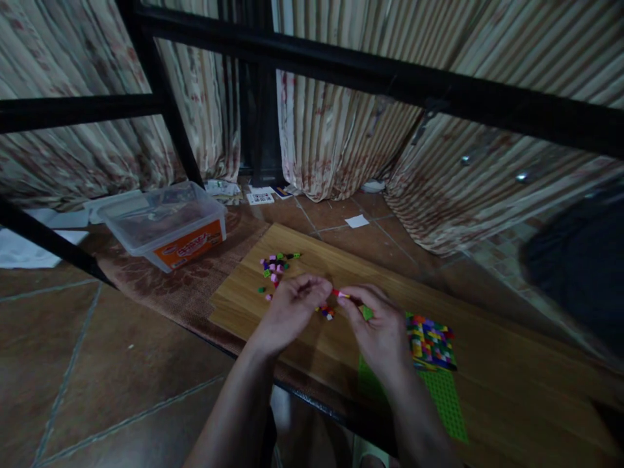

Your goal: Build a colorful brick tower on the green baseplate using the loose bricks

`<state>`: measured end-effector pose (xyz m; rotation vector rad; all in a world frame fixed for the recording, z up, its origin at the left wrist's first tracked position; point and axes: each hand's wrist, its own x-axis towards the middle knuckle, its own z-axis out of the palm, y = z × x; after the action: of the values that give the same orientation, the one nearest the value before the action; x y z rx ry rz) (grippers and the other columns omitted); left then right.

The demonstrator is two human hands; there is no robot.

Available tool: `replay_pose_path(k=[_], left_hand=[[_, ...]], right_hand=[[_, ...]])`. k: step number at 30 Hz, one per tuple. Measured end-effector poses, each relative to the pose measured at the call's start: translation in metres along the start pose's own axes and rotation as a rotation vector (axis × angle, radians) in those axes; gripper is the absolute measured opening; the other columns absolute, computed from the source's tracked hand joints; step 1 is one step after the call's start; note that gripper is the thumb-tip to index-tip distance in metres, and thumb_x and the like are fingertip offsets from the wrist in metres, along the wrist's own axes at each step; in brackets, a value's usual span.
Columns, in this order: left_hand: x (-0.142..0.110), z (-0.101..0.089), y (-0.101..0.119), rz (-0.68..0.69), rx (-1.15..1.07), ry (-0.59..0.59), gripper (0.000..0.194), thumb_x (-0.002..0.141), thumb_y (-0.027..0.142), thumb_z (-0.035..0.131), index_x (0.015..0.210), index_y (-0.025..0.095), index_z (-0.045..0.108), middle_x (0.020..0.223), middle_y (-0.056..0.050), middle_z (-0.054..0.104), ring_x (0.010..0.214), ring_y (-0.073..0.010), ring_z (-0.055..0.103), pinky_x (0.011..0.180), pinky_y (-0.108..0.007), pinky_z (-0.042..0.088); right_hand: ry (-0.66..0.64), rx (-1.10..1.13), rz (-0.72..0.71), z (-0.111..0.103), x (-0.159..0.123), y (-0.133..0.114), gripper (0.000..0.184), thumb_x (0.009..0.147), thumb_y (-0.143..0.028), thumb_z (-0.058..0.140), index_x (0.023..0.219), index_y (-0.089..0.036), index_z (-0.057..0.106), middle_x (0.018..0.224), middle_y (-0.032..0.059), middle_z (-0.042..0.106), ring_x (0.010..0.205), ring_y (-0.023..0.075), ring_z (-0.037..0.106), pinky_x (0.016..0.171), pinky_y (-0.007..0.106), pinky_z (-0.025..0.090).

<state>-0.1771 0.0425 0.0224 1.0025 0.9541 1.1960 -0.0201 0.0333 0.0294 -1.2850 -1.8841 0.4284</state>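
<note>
Just above the wooden board point(302, 351), a short row of small toy bricks point(342, 295), red, pink and yellow, spans the gap between my hands. My right hand point(383, 328) pinches its right end between thumb and fingers. At the red end, the closed fingertips of my left hand point(295, 305) meet the row and partly cover it. Loose bricks point(277, 265) in pink, green and black lie beyond my left hand, with a few more bricks point(327, 313) below the fingertips. A green baseplate point(446, 403) bearing a multicoloured brick build point(431, 341) lies partly under my right hand.
A clear plastic box point(163, 221) with an orange label stands at the left on a brown cloth. Black metal bars point(316, 45) cross in front of striped curtains point(331, 136). White paper point(357, 221) lies on the tiled floor. A dark rounded shape point(580, 260) is at the right.
</note>
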Motion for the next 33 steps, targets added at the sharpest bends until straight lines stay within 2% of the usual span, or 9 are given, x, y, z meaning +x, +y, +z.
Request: replay_pose_path(k=[3, 9, 12, 18, 22, 25, 28, 30, 33], left_hand=[[-0.002, 0.018, -0.008, -0.006, -0.016, -0.101, 0.023, 0.076, 0.038, 0.069, 0.079, 0.015, 0.069, 0.069, -0.002, 0.062, 0.064, -0.0120, 0.056, 0.064, -0.025, 0.044], [0.002, 0.041, -0.015, -0.006, -0.008, -0.101, 0.018, 0.076, 0.032, 0.069, 0.081, 0.014, 0.068, 0.070, -0.002, 0.061, 0.065, -0.0113, 0.055, 0.064, -0.024, 0.043], [0.002, 0.053, -0.013, 0.049, 0.020, -0.151, 0.015, 0.079, 0.030, 0.065, 0.081, 0.015, 0.066, 0.072, -0.002, 0.060, 0.067, -0.0116, 0.054, 0.065, -0.023, 0.043], [-0.002, 0.079, -0.014, 0.154, 0.107, -0.205, 0.017, 0.084, 0.032, 0.059, 0.078, 0.017, 0.064, 0.068, 0.000, 0.054, 0.066, -0.0122, 0.050, 0.065, -0.024, 0.040], [0.001, 0.087, -0.021, 0.101, 0.026, -0.232, 0.018, 0.083, 0.034, 0.060, 0.078, 0.017, 0.063, 0.068, 0.000, 0.055, 0.064, -0.0121, 0.050, 0.064, -0.024, 0.041], [0.006, 0.090, -0.028, 0.048, -0.024, -0.177, 0.017, 0.079, 0.034, 0.065, 0.079, 0.017, 0.065, 0.072, -0.001, 0.058, 0.065, -0.0126, 0.054, 0.065, -0.025, 0.043], [0.012, 0.091, -0.034, 0.030, -0.035, -0.088, 0.016, 0.076, 0.033, 0.068, 0.076, 0.017, 0.066, 0.073, -0.002, 0.060, 0.068, -0.0131, 0.055, 0.066, -0.025, 0.044], [0.014, 0.093, -0.036, 0.026, -0.015, -0.050, 0.016, 0.076, 0.032, 0.068, 0.074, 0.016, 0.065, 0.071, -0.001, 0.059, 0.066, -0.0126, 0.054, 0.065, -0.024, 0.043], [0.015, 0.096, -0.037, 0.019, 0.003, -0.014, 0.015, 0.075, 0.031, 0.068, 0.073, 0.016, 0.065, 0.070, -0.001, 0.059, 0.064, -0.0116, 0.053, 0.063, -0.023, 0.043]], right_hand=[[0.011, 0.009, -0.004, -0.013, -0.005, 0.000, 0.011, 0.087, -0.023, 0.055, 0.091, -0.024, 0.066, 0.088, 0.0018, 0.067, 0.082, 0.0156, 0.063, 0.073, 0.027, 0.050], [0.040, 0.080, 0.089, -0.031, -0.016, 0.019, 0.011, 0.084, -0.031, 0.061, 0.090, -0.024, 0.068, 0.088, 0.0017, 0.070, 0.081, 0.0166, 0.066, 0.073, 0.029, 0.052], [0.070, 0.098, 0.144, -0.043, -0.019, 0.025, 0.012, 0.083, -0.034, 0.063, 0.089, -0.024, 0.069, 0.084, 0.0011, 0.070, 0.075, 0.0159, 0.065, 0.069, 0.028, 0.052], [0.019, 0.104, 0.187, -0.066, -0.026, 0.025, 0.014, 0.086, -0.032, 0.058, 0.082, -0.023, 0.068, 0.074, -0.0009, 0.067, 0.065, 0.0127, 0.062, 0.062, 0.024, 0.050], [0.019, 0.257, 0.216, -0.082, -0.032, 0.028, 0.013, 0.084, -0.032, 0.061, 0.081, -0.022, 0.068, 0.072, -0.0010, 0.067, 0.063, 0.0113, 0.061, 0.058, 0.022, 0.050], [0.163, 0.354, 0.244, -0.099, -0.035, 0.037, 0.012, 0.082, -0.031, 0.064, 0.090, -0.023, 0.069, 0.072, -0.0011, 0.068, 0.063, 0.0118, 0.063, 0.059, 0.023, 0.052], [0.342, 0.341, 0.267, -0.121, -0.039, 0.049, 0.022, 0.080, -0.030, 0.067, 0.102, -0.026, 0.070, 0.074, -0.0015, 0.070, 0.066, 0.0131, 0.065, 0.065, 0.027, 0.055], [0.377, 0.268, 0.271, -0.135, -0.042, 0.057, 0.021, 0.080, -0.030, 0.067, 0.100, -0.026, 0.071, 0.075, -0.0007, 0.071, 0.069, 0.0143, 0.066, 0.067, 0.029, 0.055], [0.360, 0.202, 0.284, -0.148, -0.047, 0.067, 0.015, 0.081, -0.031, 0.066, 0.093, -0.025, 0.072, 0.074, 0.0003, 0.072, 0.069, 0.0155, 0.068, 0.066, 0.030, 0.056]])
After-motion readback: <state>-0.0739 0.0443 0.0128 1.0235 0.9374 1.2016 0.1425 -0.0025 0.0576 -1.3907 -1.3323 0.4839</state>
